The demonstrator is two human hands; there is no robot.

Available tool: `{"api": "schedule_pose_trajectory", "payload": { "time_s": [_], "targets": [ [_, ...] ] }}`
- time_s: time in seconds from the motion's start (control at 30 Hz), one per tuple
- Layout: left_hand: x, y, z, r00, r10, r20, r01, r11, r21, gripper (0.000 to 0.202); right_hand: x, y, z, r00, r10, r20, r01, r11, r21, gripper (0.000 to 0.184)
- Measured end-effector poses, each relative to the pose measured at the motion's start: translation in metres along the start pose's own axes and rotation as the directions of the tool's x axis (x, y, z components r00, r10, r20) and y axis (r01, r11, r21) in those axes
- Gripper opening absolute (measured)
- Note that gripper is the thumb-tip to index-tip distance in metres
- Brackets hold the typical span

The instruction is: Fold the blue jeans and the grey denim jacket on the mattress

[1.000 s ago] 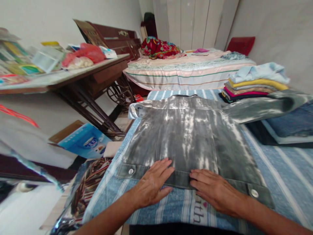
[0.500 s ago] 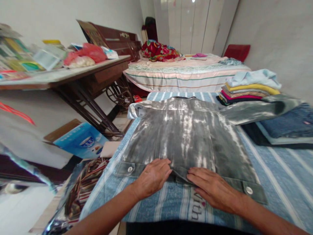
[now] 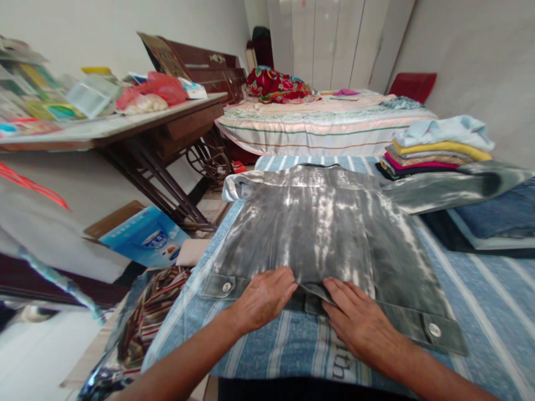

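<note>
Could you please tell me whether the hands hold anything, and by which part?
The left hand pinches the grey jacket by its bottom hem; the right hand is there too, grip unclear.

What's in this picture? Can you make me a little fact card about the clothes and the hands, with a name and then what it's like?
Jacket: gray with white streaks, spread out, hem raised between the hands
Buttons: two silvery ones showing, near the hem's two ends
Left hand: holding the hem
Right hand: fingers at the hem; I can't tell how firmly
Underneath: blue striped cloth
Clothes pile: at right, light blue on top, yellow next
Folded denim: at the picture's right edge
</note>
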State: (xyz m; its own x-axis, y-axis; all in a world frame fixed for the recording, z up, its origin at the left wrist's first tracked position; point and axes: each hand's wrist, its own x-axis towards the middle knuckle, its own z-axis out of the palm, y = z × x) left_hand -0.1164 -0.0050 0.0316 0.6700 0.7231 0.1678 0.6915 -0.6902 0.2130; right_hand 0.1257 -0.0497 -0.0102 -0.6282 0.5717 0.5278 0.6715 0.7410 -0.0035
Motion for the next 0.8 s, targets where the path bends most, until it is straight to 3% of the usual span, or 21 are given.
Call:
{"api": "schedule_pose_trajectory", "payload": {
  "time_s": [0.3,0.53,0.8],
  "targets": [
    [-0.018,0.003,0.004,0.991,0.118,-0.065,-0.114,0.992,0.059,0.016,0.017,-0.017,0.01,0.999,0.035,0.021,-0.03,0.984,-0.176,0.022],
    [-0.03,0.008,0.005,0.983,0.16,-0.088,-0.15,0.983,0.106,0.04,0.018,-0.004,-0.004,0.999,0.035,-0.001,-0.035,0.999,0.032,0.028],
    [-0.024,0.009,0.013,0.975,0.111,-0.19,-0.056,0.961,0.272,0.038,0.023,-0.001,-0.015,0.993,0.106,-0.045,-0.099,0.985,0.141,0.027]
  ]
}}
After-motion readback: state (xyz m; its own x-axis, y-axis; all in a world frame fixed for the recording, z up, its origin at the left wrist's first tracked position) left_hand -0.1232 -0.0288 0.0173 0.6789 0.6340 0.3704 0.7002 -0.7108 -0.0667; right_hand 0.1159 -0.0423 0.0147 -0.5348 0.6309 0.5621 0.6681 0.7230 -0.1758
